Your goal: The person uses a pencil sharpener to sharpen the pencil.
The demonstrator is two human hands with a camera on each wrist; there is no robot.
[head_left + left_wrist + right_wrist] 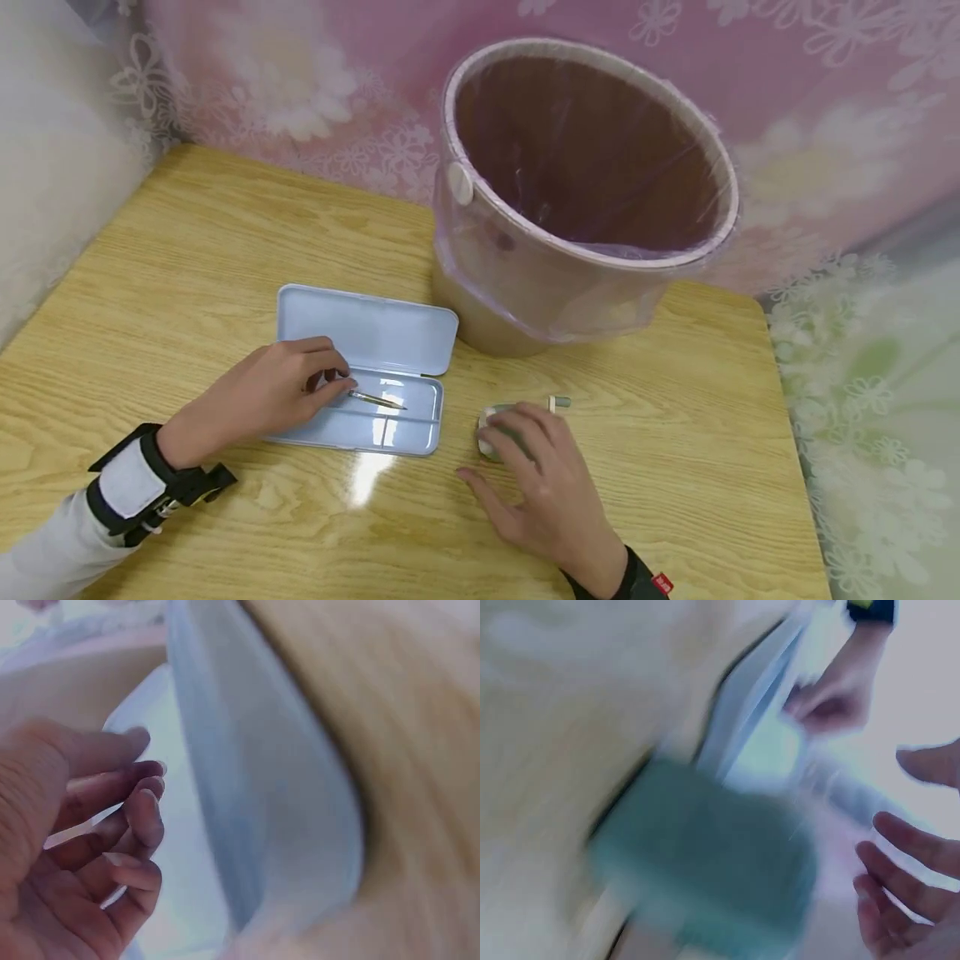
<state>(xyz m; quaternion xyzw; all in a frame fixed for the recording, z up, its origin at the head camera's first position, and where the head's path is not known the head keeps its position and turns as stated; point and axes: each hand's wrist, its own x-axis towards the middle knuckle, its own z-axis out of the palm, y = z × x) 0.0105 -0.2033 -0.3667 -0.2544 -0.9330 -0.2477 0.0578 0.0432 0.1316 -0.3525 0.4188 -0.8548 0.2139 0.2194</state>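
Note:
A light blue pencil case [367, 333] lies open on the wooden table, its lid folded back. In its tray is a short sharpened pencil [378, 401], point to the right. My left hand [281, 387] is over the case's left part, with loosely bent fingers and the thumb tip right at the pencil's blunt end. Nothing shows between those fingers in the left wrist view. To the case's right stands a small green pencil sharpener [705, 855] with a crank handle [558, 403]. My right hand [543, 483] hovers around it, thumb and fingers spread apart, partly covering it in the head view.
A large brown bin [487, 308] lined with a clear purplish bag stands behind the case and sharpener. Flowered pink cloth [300, 83] hangs beyond the wooden table [225, 225], with pale flowered cloth on the right.

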